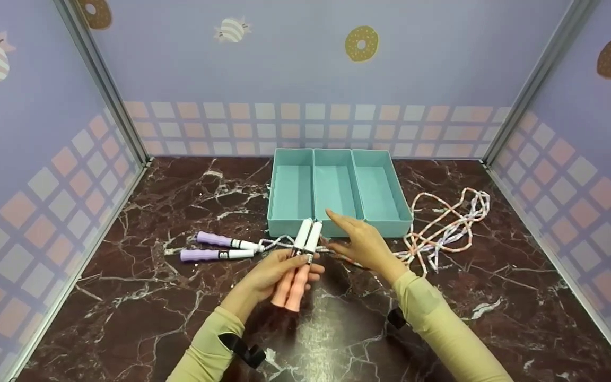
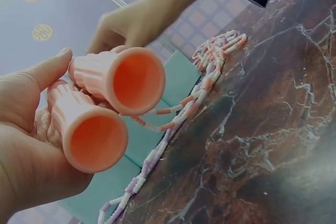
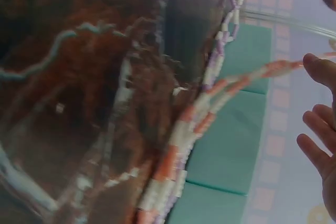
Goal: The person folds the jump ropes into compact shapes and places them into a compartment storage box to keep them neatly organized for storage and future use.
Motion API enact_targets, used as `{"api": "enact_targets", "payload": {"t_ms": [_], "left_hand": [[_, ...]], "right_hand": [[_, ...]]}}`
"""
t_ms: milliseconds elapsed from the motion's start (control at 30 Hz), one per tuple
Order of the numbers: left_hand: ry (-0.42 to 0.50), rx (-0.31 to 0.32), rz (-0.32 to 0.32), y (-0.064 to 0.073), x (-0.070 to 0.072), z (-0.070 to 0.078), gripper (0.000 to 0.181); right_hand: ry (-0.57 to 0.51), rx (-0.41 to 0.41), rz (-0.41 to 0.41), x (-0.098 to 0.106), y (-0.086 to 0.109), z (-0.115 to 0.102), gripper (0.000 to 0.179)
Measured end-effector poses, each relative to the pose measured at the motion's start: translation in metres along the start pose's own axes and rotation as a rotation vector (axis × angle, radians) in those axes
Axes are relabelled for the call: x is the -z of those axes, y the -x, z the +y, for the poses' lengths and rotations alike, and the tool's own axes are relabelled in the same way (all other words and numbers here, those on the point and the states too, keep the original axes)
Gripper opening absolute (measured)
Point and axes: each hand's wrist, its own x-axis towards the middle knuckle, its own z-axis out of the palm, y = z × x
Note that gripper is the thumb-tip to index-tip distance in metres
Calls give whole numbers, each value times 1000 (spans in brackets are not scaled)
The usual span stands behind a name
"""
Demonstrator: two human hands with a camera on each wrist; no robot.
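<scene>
My left hand (image 1: 273, 273) grips a pair of peach jump rope handles (image 1: 296, 292) side by side, their white ends pointing away from me. In the left wrist view the open ends of these handles (image 2: 95, 142) face the camera, with the thumb along one side. My right hand (image 1: 366, 244) is held beside the white ends, fingers extended and nothing in its grasp. Peach-and-white beaded rope (image 3: 236, 85) runs past its fingertips in the right wrist view. Two purple jump rope handles (image 1: 199, 255) with white ends lie on the table left of my left hand.
A teal box (image 1: 398, 228) with three compartments stands beyond my hands, nothing inside them. Tangled beaded ropes (image 1: 459, 246), peach-and-white and purple-and-white, lie right of it on the dark marbled table (image 1: 141, 323). Patterned walls (image 1: 305, 69) enclose the back and sides.
</scene>
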Motion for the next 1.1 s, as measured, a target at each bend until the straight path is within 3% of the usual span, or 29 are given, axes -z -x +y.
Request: {"api": "enact_targets", "payload": {"t_ms": [267,567,833,1100], "left_hand": [[-19,-2,19,2,-2,9,43],[-28,-33,21,6,-1,20,43],[-12,-66,38,10,6,26,45],[24,-81,85,13,16,23,38]], "right_hand": [[-91,-102,-42,-15,15,5,56],[-167,-196,-83,-19,18,0,39],[-195,-200,-81,-21,20,2,12],[-220,-129,-129,-20,23,7,10]]}}
